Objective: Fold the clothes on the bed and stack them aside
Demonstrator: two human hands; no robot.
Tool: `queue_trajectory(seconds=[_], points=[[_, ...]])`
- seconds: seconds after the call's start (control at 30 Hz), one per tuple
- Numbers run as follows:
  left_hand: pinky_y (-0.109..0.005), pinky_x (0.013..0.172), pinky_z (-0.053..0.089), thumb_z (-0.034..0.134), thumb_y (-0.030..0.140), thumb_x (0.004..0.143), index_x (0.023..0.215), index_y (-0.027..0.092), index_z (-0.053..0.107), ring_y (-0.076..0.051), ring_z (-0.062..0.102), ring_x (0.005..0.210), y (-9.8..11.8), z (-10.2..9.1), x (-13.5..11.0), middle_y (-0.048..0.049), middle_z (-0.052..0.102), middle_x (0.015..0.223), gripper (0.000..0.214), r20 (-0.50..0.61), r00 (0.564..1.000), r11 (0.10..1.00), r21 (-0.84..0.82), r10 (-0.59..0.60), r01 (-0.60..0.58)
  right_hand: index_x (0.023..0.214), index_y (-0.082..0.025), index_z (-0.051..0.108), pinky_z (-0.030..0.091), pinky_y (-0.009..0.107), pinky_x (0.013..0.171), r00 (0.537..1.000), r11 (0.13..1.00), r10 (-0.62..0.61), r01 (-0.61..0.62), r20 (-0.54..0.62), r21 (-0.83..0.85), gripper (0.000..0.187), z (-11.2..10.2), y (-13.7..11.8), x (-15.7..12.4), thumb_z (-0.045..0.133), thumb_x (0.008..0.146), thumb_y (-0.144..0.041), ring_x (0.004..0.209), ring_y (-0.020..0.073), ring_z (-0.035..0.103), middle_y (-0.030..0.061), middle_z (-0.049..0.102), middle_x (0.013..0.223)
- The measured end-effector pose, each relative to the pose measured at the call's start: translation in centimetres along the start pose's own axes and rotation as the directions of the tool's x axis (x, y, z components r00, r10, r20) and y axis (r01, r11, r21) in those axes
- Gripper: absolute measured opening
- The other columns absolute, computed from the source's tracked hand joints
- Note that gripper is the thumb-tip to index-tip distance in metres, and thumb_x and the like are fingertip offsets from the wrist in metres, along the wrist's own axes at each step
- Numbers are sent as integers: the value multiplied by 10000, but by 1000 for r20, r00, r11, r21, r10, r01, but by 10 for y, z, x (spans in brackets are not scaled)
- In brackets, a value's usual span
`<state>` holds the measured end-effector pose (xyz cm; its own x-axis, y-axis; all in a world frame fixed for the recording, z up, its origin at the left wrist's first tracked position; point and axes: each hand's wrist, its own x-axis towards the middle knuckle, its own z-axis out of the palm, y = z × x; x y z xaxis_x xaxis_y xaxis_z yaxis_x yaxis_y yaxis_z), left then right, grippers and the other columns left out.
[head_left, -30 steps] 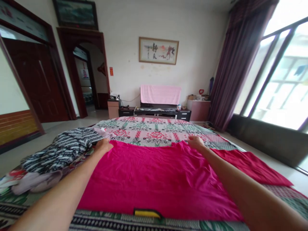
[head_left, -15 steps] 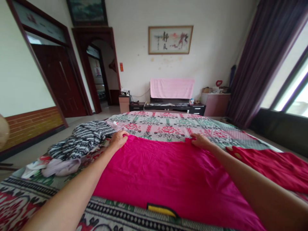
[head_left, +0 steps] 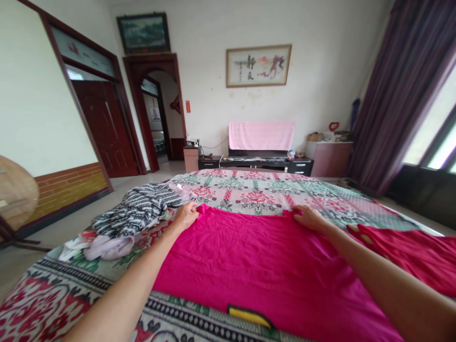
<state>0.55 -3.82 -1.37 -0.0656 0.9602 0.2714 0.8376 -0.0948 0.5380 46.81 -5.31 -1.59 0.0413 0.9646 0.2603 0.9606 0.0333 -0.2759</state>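
A bright magenta garment (head_left: 242, 261) lies spread over a flower-patterned cover (head_left: 249, 187), with small wrinkles across it. My left hand (head_left: 185, 216) pinches its far left corner. At the far right corner, my right hand (head_left: 308, 218) grips the fabric between thumb and fingers. The far edge runs between both hands and sags slightly in the middle. A yellow patch with a dark border (head_left: 249, 316) shows along the near edge. What kind of garment it is, I cannot make out for sure.
Left of the garment lie a black-and-white striped cloth (head_left: 138, 206) and a pale lilac cloth (head_left: 110, 247). A red garment (head_left: 409, 251) is on the right. Beyond stand a low black cabinet (head_left: 210, 164) and a pink cloth-draped screen shape (head_left: 261, 135). A round wooden board (head_left: 17, 190) is at far left.
The view has tilted up and turned slightly left, so everything sits lower and further right. Both hands keep their hold on the magenta garment's far corners, which looks little changed.
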Motion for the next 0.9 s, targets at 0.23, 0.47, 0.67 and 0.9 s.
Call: queue_trajectory(seconds=[0.23, 0.47, 0.67, 0.9], points=[[-241, 832, 450, 529, 218, 774, 1112, 197, 682, -192, 640, 982, 9, 0, -8, -53, 719, 1058, 371, -59, 998, 995, 100, 36, -30, 1100, -176, 686, 455, 339, 928, 1000, 1000, -20, 20, 9, 24, 401, -1, 1, 1, 546, 724, -174, 1045, 267, 626, 102, 691, 1120], [-239, 733, 449, 594, 277, 729, 1032, 198, 708, -193, 654, 849, 13, 7, -4, -54, 735, 915, 333, -13, 1000, 990, 137, 16, -14, 1115, -180, 682, 470, 309, 896, 1000, 1000, -16, 16, 6, -22, 399, -1, 2, 1, 532, 745, -195, 1031, 255, 637, 90, 694, 1116], [-269, 845, 455, 599, 245, 730, 1107, 177, 663, -204, 640, 941, 9, 12, -10, -79, 712, 1022, 389, -71, 990, 988, 103, 124, -117, 1127, -186, 675, 453, 335, 938, 1000, 1000, -2, 2, 17, 6, 419, -2, 0, 1, 532, 733, -187, 1080, 260, 615, 96, 674, 1164], [-234, 788, 484, 576, 166, 728, 1177, 196, 639, -165, 660, 875, 2, 7, -9, -31, 722, 1024, 453, 2, 991, 985, -116, 132, -131, 1108, -188, 690, 475, 341, 917, 1000, 1000, -1, 1, -1, 7, 423, 0, 2, 3, 545, 710, -190, 1050, 266, 632, 95, 684, 1144]])
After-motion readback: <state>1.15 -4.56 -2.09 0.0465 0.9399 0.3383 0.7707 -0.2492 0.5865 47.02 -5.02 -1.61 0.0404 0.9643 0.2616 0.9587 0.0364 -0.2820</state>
